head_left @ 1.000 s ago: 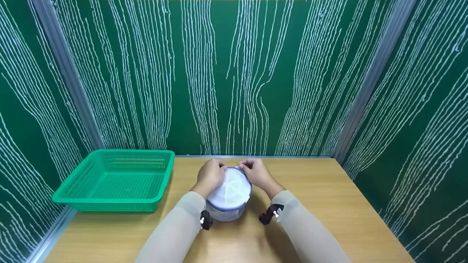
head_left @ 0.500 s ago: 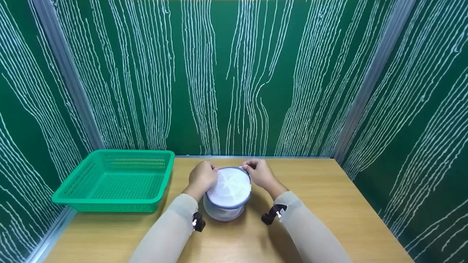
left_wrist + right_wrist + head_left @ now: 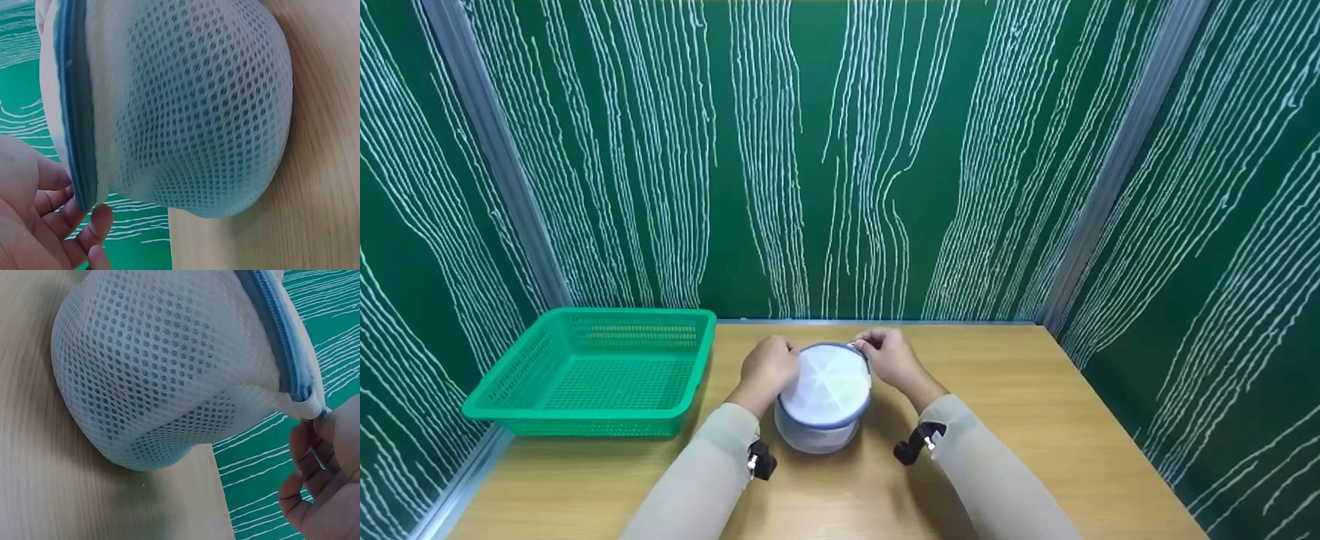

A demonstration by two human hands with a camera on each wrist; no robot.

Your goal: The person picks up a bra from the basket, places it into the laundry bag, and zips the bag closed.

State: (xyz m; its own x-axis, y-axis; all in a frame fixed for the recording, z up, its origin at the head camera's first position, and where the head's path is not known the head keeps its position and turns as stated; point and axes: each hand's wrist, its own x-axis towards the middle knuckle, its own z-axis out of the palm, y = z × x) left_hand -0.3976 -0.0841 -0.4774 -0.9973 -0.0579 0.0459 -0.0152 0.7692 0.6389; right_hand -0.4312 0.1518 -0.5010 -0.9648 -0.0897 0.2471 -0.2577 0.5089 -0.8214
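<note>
A white mesh laundry bag (image 3: 826, 386) with a round, smooth white top stands on the wooden table. A blue zip (image 3: 278, 337) runs round its upper edge. My left hand (image 3: 767, 367) pinches that edge at the bag's left side; in the left wrist view, thumb and fingers (image 3: 59, 222) meet at the blue band. On the far right of the rim, my right hand (image 3: 891, 357) pinches a small spot by the zip's white end tab (image 3: 308, 406). The fingertips partly cover whatever they grip there. Through the coarse mesh no contents can be made out.
To the left stands a green plastic basket (image 3: 681, 412) with slotted walls. Green panels (image 3: 937, 285) with wavy white lines rise behind the table and at both sides. Each sleeve carries a black wrist mount (image 3: 763, 459). Bare tabletop (image 3: 1020, 450) lies to the right.
My left hand has slid left along the rim, away from my right hand, which shifted slightly right. The bag has moved a little left, and its round top looks smoother.
</note>
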